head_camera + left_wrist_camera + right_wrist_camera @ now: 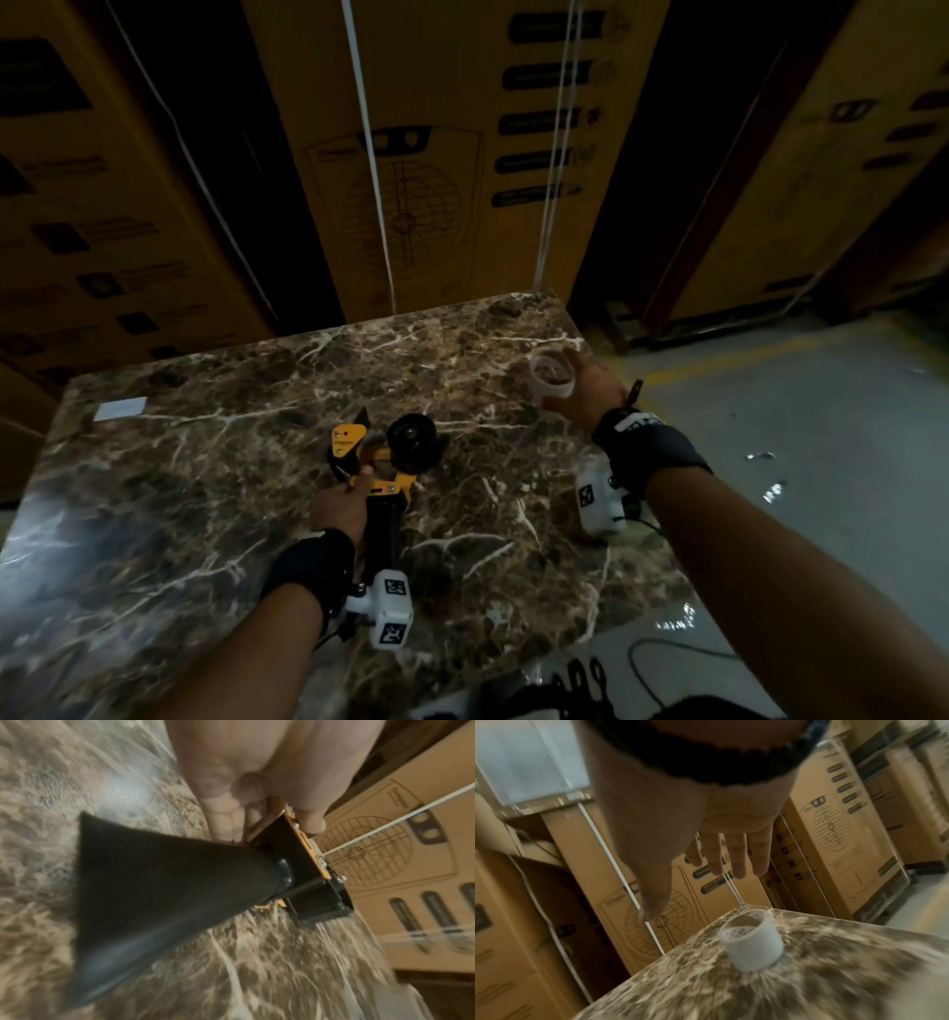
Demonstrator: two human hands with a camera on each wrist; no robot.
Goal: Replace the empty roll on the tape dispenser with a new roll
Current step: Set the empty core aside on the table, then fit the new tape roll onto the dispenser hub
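Note:
A yellow and black tape dispenser [380, 462] lies on the brown marble table [205, 488], and its black hub [411, 441] carries no roll. My left hand [341, 506] grips the dispenser's yellow frame [303, 839] between thumb and fingers, just above the black handle [159, 892]. A thin-walled white roll [552, 375] stands on end near the table's far right edge. My right hand [583, 383] hovers beside and above that roll [752, 941]. The fingers [731, 862] are straight and spread and hold nothing.
Tall cardboard boxes [436, 154] with white straps stand close behind the table. A grey floor [821, 437] lies to the right. A small white label [120, 409] is stuck at the table's far left. Dark cables [667, 658] lie by the near right corner.

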